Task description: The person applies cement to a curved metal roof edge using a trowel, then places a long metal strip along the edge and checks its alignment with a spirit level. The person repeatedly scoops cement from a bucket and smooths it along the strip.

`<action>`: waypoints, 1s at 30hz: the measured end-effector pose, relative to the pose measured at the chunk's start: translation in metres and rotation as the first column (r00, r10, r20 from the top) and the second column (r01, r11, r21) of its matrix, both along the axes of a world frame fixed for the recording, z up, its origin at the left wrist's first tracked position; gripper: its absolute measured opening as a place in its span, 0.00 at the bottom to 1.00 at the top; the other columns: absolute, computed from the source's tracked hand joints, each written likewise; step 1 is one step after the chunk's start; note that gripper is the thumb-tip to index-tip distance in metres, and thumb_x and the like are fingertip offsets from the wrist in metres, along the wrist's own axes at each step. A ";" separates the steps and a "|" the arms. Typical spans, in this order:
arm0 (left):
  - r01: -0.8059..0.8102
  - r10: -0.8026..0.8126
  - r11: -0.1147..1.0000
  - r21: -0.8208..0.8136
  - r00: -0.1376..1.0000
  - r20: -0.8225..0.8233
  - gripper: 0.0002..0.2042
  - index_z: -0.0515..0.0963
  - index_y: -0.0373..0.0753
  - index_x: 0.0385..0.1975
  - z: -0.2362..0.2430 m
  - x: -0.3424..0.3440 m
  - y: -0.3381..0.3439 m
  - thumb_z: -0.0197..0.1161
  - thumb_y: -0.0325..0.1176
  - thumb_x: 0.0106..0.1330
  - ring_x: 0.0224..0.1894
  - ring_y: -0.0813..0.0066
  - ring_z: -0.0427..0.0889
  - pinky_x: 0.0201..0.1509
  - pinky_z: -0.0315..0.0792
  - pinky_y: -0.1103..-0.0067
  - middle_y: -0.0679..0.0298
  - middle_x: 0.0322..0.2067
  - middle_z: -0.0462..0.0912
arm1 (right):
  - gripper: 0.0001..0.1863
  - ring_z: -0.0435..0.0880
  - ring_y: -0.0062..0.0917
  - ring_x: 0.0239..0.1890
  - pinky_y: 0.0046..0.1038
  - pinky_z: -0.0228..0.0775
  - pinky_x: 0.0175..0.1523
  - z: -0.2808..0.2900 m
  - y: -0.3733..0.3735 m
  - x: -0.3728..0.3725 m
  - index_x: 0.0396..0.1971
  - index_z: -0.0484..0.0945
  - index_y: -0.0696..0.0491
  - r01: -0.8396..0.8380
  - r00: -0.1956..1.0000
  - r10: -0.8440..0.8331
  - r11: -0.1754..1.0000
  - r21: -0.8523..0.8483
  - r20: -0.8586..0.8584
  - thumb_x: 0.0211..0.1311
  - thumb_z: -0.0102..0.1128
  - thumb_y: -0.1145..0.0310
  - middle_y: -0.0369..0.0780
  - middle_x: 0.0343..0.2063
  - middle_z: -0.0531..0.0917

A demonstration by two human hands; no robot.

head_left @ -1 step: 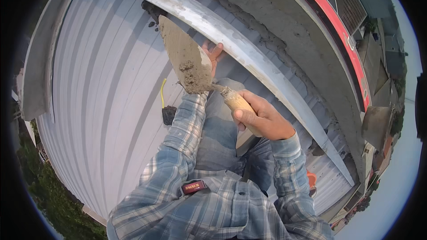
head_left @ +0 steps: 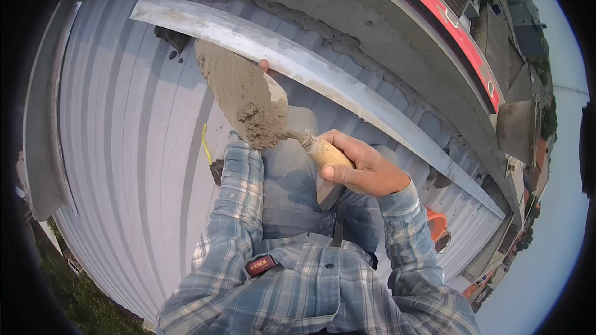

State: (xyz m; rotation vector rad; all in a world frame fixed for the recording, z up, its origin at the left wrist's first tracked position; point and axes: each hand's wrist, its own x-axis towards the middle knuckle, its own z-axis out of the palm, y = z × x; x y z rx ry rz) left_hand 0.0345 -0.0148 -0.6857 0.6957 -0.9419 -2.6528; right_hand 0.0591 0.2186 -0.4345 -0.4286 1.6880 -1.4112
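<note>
My right hand (head_left: 369, 166) is closed around the wooden handle of a trowel (head_left: 226, 84). Grey wet mortar (head_left: 261, 123) coats its blade, with a lump near the handle end. The blade hides most of my left hand (head_left: 264, 65); only a fingertip shows past it, at the lower edge of a long pale metal-looking strip (head_left: 248, 37). That strip lies slantwise across the ribbed roof sheets (head_left: 118, 111), smeared with mortar in places.
Beyond the strip runs a rough mortared wall edge (head_left: 397, 37) with a red band (head_left: 434, 9) above it. Dark mortar clumps (head_left: 172, 38) lie by the strip's left end. A yellow strap on a dark block (head_left: 216, 170) sits left of my forearm. An orange container (head_left: 436, 223) is at right.
The whole view has shifted, so the strip and roof appear turned and lower at the left. Several left-hand fingers showed before; now just one tip does. My right hand still grips the trowel.
</note>
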 end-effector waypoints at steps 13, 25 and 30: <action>0.176 -0.187 0.969 -0.171 0.981 -0.048 0.24 0.64 0.30 0.62 -0.002 -0.034 -0.013 0.59 0.36 0.71 0.66 0.57 0.65 0.74 0.58 0.63 0.50 0.62 0.68 | 0.19 0.68 0.15 0.18 0.20 0.60 0.23 0.141 0.461 0.370 0.48 0.77 0.56 0.603 0.122 -0.853 -0.342 0.720 -0.507 0.58 0.60 0.64 0.32 0.22 0.73; 0.167 -0.167 0.986 -0.006 0.985 -0.054 0.13 0.76 0.28 0.44 -0.016 -0.049 -0.076 0.61 0.32 0.69 0.49 0.58 0.76 0.61 0.68 0.63 0.53 0.38 0.79 | 0.30 0.79 0.34 0.56 0.35 0.71 0.60 -0.070 0.614 0.426 0.54 0.76 0.52 -0.027 0.501 -0.721 -0.567 0.823 -0.479 0.53 0.66 0.53 0.44 0.51 0.81; 0.066 -0.066 0.998 -0.016 0.998 0.007 0.11 0.76 0.29 0.39 0.017 -0.042 -0.065 0.64 0.33 0.67 0.42 0.60 0.77 0.57 0.70 0.62 0.57 0.30 0.77 | 0.23 0.84 0.32 0.42 0.34 0.75 0.47 -0.115 0.640 0.393 0.51 0.77 0.51 0.190 0.612 -0.750 -0.171 0.967 -0.253 0.60 0.62 0.53 0.42 0.41 0.84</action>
